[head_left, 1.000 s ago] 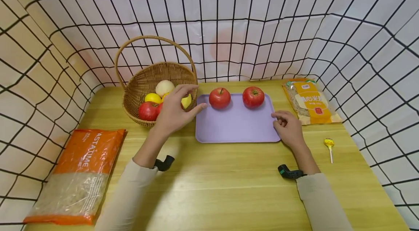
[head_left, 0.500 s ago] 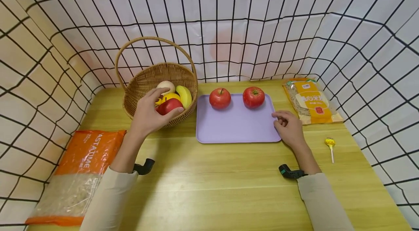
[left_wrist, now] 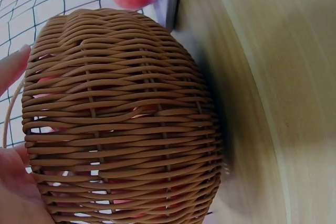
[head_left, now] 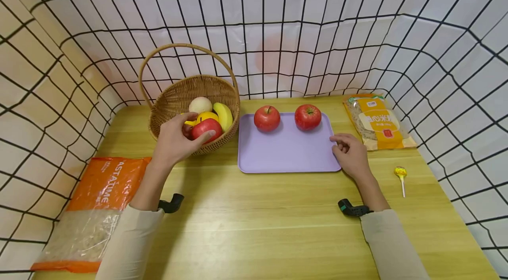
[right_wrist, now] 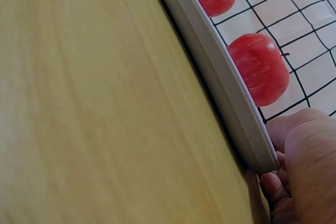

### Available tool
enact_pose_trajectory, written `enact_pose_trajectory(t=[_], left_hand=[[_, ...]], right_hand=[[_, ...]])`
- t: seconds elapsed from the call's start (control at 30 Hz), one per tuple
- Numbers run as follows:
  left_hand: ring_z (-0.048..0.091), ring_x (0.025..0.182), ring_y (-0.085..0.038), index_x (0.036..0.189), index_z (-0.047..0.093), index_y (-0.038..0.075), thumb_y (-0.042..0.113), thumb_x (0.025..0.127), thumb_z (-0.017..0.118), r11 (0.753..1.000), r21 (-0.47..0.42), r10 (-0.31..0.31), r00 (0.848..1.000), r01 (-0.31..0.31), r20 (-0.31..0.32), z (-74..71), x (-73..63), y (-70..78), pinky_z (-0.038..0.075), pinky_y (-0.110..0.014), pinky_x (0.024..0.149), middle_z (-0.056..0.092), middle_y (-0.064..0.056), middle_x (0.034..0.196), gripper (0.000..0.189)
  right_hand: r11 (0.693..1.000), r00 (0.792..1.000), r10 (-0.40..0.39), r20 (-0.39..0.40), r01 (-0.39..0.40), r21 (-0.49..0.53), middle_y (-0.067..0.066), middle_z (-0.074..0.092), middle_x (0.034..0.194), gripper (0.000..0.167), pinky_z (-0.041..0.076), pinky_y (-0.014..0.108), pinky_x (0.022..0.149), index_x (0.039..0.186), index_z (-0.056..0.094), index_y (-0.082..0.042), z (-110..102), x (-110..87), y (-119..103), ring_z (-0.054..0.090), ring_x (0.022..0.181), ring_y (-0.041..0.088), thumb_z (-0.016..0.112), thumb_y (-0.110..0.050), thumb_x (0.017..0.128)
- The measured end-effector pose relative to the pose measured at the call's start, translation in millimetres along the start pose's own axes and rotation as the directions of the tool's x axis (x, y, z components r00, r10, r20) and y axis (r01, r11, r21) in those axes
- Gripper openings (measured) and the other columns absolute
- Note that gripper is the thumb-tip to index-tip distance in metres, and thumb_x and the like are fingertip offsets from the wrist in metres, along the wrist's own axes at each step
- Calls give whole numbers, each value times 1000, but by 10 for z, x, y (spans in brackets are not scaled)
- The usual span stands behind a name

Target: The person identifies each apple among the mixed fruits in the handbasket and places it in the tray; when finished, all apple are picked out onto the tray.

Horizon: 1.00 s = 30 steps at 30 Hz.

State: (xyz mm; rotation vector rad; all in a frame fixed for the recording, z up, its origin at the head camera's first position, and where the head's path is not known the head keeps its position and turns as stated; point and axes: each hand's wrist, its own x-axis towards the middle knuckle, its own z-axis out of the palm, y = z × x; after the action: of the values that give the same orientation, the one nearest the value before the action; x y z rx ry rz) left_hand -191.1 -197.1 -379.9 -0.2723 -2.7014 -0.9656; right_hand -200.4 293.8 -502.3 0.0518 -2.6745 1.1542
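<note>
My left hand (head_left: 174, 141) reaches into the wicker basket (head_left: 158, 108) from its left front side, fingers bent down into it. Its thumb overlaps the front of a red apple (head_left: 205, 126); the other fingers lie left of that apple, and I cannot tell whether they grip a fruit. Behind are yellow fruits including a banana (head_left: 224, 117), and a pale round fruit (head_left: 200, 104). In the left wrist view the basket wall (left_wrist: 126, 124) hides the fruit. My right hand (head_left: 351, 154) pinches the right edge of the purple tray (head_left: 285, 152), thumb above and fingers (right_wrist: 271, 182) below the rim.
On the tray are two red apples, one left (head_left: 267, 118) and one right (head_left: 308, 117). An orange pasta bag (head_left: 95, 205) lies at the left, a yellow grain bag (head_left: 377, 123) at back right. A lollipop (head_left: 401, 176) lies at the right. Black grid walls (head_left: 278, 28) surround the table.
My left hand has moved left and down from over the right part of the basket, and its fingers have bent further. Most recently it shifted slightly. My right hand stays at the tray edge.
</note>
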Motion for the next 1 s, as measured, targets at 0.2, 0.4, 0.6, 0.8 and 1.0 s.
enact_pose_trajectory(t=[0.2,0.4,0.6,0.8,1.0], left_hand=[[69,98,-32,132,65,5,71,82,72,992,118,-44,999,42,11,50,-6,-4,58,-48,79,73,-16,114,84],[71,95,-36,131,67,8,78,83,64,980,190,-72,997,63,39,91,-8,-9,58,-49,77,74,-18,108,85],[70,90,-37,130,66,6,82,85,55,962,266,-89,992,63,87,118,1,10,58,-49,72,73,-19,103,90],[67,95,-39,128,66,6,85,85,53,953,299,-88,991,54,100,138,2,15,57,-51,72,71,-19,103,91],[67,93,-37,122,68,7,83,84,57,960,278,-65,993,35,99,143,-7,19,57,-50,70,70,-18,102,86]], right_hand=[[1000,1000,10,3,-10,4,16,65,123,25,38,16,62,117,75,-3,5,-8,1,50,80,20,63,-7,95],[1000,1000,6,-2,-6,4,16,65,122,25,37,15,61,117,75,-3,20,-4,20,50,79,19,64,-6,95],[1000,1000,-8,-14,8,5,16,66,122,24,38,16,61,116,75,-3,12,13,31,50,78,19,64,-6,94],[1000,1000,-4,-10,4,5,16,65,122,24,38,16,62,116,75,-3,10,17,42,50,79,19,64,-6,95],[1000,1000,-4,-9,4,2,16,65,122,24,38,16,61,116,75,-3,10,25,36,50,79,19,64,-6,95]])
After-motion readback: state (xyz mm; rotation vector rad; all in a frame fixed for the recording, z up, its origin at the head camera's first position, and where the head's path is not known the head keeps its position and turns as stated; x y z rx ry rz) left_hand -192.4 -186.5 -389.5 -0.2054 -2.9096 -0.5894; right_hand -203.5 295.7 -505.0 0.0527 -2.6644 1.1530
